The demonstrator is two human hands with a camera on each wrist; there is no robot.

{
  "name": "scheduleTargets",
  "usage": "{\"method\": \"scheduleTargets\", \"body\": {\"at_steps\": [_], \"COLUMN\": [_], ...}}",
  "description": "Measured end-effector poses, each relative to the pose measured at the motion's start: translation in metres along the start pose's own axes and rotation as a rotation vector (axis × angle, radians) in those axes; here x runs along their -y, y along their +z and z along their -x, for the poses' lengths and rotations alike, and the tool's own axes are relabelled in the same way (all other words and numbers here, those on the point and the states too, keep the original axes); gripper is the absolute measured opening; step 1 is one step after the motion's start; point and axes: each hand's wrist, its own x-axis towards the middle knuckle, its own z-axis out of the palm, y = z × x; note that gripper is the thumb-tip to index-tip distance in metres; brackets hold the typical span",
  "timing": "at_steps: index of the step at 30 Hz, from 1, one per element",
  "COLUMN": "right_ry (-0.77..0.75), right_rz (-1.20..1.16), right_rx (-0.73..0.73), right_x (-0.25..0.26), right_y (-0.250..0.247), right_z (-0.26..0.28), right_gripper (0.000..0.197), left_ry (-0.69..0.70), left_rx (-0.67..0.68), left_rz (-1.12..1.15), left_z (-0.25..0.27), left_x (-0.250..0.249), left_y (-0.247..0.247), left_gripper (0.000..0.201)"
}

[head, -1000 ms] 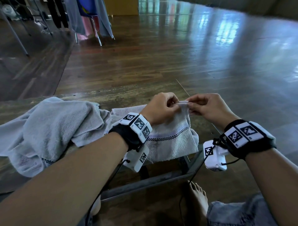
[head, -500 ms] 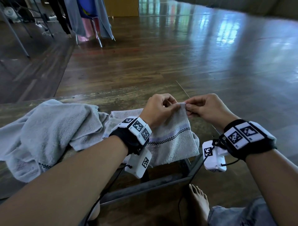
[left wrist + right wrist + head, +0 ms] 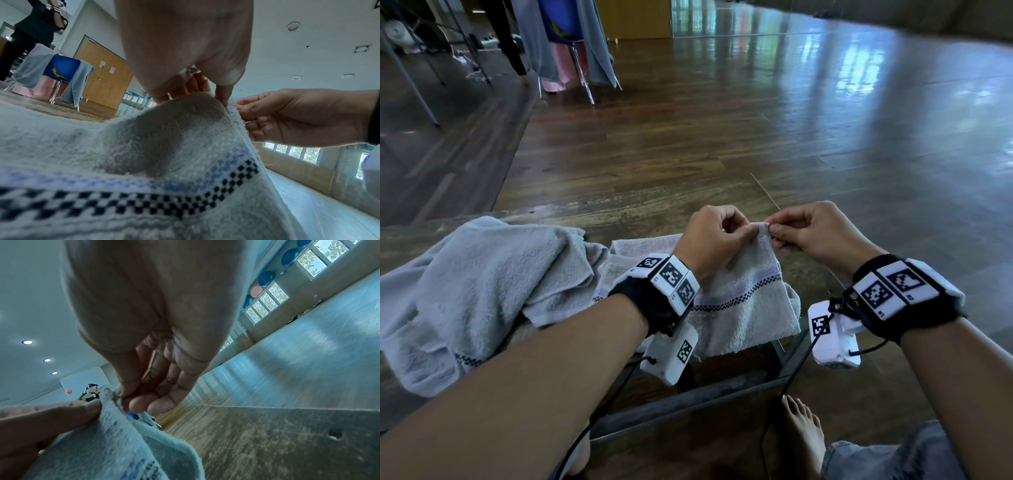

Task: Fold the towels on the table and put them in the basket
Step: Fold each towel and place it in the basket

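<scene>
A small pale towel [image 3: 739,308] with a blue and black checked band [image 3: 205,191] lies at the table's near edge, one corner lifted. My left hand [image 3: 717,236] and right hand [image 3: 808,233] both pinch that raised corner, fingertips almost touching. In the left wrist view the towel [image 3: 164,138] rises to the pinch. In the right wrist view my right hand's thumb and fingers [image 3: 141,404] hold the towel hem [image 3: 115,410]. A larger crumpled grey towel [image 3: 472,287] lies to the left on the table. No basket is in view.
The worn wooden table [image 3: 640,212] ends just right of my hands; its metal frame [image 3: 688,401] and my bare foot [image 3: 801,428] show below. Open wooden floor lies beyond. A chair draped with cloth [image 3: 565,44] stands far back left, near a standing person [image 3: 35,29].
Both hands stay pinched on the towel corner and have shifted slightly; the corner sits a little more bunched between the fingertips. The big towel has not moved.
</scene>
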Motion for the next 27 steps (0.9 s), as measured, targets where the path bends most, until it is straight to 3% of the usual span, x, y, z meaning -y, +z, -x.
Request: {"method": "scheduleTargets", "body": {"at_steps": [17,20,21,24,27], "right_ry": [-0.051,-0.071,-0.078,-0.108,-0.149], "right_rz": [0.06,0.076,0.101,0.168,0.221], "right_rx": [0.04,0.044,0.042,0.02,-0.036], "right_x": [-0.006,-0.006,-0.005,-0.007,-0.006], "right_y": [-0.003,0.0,0.001,0.002,-0.001], "right_z": [-0.004,-0.005,-0.005,-0.005,-0.007], "right_gripper": [0.004,0.032,0.033,0.011,0.007], "left_ry": [0.017,0.056,0.073,0.119,0.106], "left_rx": [0.008,-0.013,-0.025,0.008,0.109], "left_rz": [-0.033,-0.105,-0.131,-0.21,-0.321], "left_z": [-0.002,-0.003,-0.003,-0.004,-0.008], "left_x": [0.003,0.003,0.003,0.001,0.0], "left_y": [0.001,0.002,0.002,-0.001,-0.01], "left_gripper": [0.021,0.024,0.026,0.029,0.028]}}
